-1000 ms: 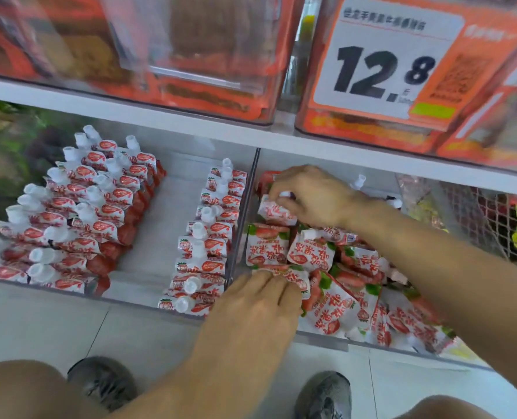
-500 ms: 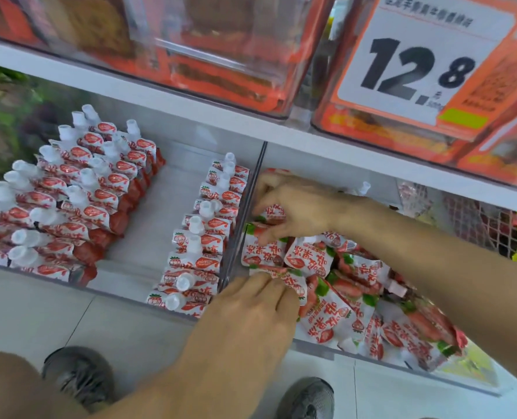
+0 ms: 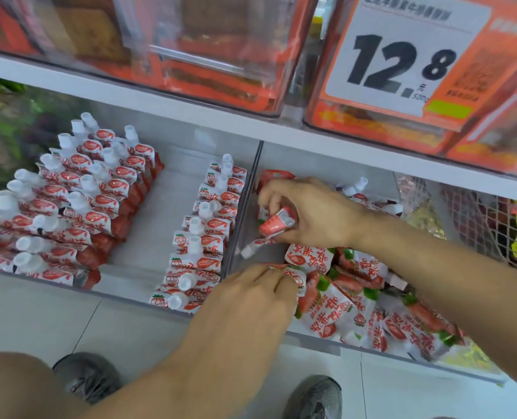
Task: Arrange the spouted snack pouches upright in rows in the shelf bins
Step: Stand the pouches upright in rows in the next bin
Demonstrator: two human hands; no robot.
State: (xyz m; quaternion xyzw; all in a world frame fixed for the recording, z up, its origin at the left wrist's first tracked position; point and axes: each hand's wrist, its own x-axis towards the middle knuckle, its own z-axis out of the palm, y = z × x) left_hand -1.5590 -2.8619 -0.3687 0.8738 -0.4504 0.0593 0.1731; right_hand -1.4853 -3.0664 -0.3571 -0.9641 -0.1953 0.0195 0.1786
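Change: since the earlier frame the right hand [image 3: 308,213] has lifted a pouch [image 3: 276,223] clear of the pile; the spot under it now shows bare bin floor.
Right hand: fingers curled round the pouch, which hangs tilted, white spout down-left, at the back left of the right bin [image 3: 317,335].
Left hand: left hand [image 3: 255,293] lies at the right bin's front left corner, fingers bent over the top edge of a front pouch [image 3: 293,275]; whether it grips or only presses, I cannot tell.
Loose pouches: a jumbled pile [image 3: 369,300] lies flat and overlapping across the right bin.
Left bin: left bin [image 3: 148,237] holds one upright row [image 3: 202,237] against the divider [image 3: 245,204] and leaning rows [image 3: 78,204] at its left side, with bare floor between.
Above: a price sign [image 3: 402,55] reading 12.8.
Below: two dark shoes [image 3: 84,376] on pale floor tiles.
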